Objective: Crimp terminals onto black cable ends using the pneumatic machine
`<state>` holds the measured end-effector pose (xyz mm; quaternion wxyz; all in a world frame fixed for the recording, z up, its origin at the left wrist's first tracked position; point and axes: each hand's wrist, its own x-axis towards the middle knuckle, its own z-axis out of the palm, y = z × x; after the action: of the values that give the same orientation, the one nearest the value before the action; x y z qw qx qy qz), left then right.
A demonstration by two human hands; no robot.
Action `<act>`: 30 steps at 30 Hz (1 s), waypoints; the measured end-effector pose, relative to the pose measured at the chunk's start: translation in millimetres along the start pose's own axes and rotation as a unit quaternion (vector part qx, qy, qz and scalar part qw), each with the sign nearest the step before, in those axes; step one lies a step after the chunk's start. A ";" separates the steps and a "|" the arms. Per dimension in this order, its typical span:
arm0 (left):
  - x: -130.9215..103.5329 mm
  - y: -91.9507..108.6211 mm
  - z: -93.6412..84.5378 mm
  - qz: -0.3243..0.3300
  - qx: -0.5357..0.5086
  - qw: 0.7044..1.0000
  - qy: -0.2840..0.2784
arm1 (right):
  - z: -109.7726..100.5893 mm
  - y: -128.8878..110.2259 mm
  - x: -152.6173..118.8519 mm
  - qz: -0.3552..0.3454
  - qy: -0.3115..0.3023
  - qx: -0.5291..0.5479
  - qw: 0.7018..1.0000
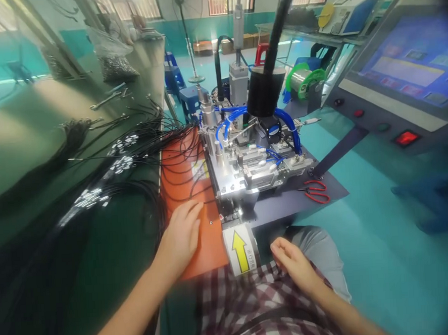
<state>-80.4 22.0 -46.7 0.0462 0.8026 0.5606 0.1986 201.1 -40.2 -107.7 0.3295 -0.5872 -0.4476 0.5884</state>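
Observation:
My left hand (182, 228) rests over the orange mat (208, 249), its fingers reaching toward a thin black cable (207, 202) that runs to the machine; the fingertips are bent, and whether they grip the cable is unclear. Close to my lap, right of the white label with a yellow arrow (240, 251), my right hand (288, 257) is loosely curled, with nothing visible in it. Ahead stands the metal machine (228, 180) with blue air tubes (290, 125). More black cables (178, 162) lie across the mat's upper part.
Bundles of black cables (131, 201) cover the green table on the left. Red-handled scissors (317, 191) lie on the machine's dark base at the right. Beyond them rises a control panel (395, 111) on an arm. A green wire spool (304, 81) stands behind the machine.

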 end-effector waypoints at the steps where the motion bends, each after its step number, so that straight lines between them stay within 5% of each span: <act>1: 0.9 0.1 -0.6 -0.003 -0.002 1.000 0.000 | 1.4 3.4 -2.3 -0.001 -0.004 -0.004 1.000; 11: -0.9 5.7 -3.7 -0.015 -0.027 0.999 -0.012 | 12.6 41.9 -25.8 0.019 -0.069 -0.033 0.997; 23: -1.3 10.3 -6.6 0.002 -0.038 0.999 -0.021 | 17.7 46.5 -26.8 0.054 -0.134 -0.042 0.989; 30: -15.9 12.5 -60.9 0.121 -0.088 0.978 -0.144 | 15.2 35.7 -39.6 0.037 -0.153 -0.080 0.984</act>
<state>-96.6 -6.2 8.6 0.1727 0.8774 0.4274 0.1333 194.7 -92.1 -126.0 0.1866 -0.5313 -0.5164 0.6452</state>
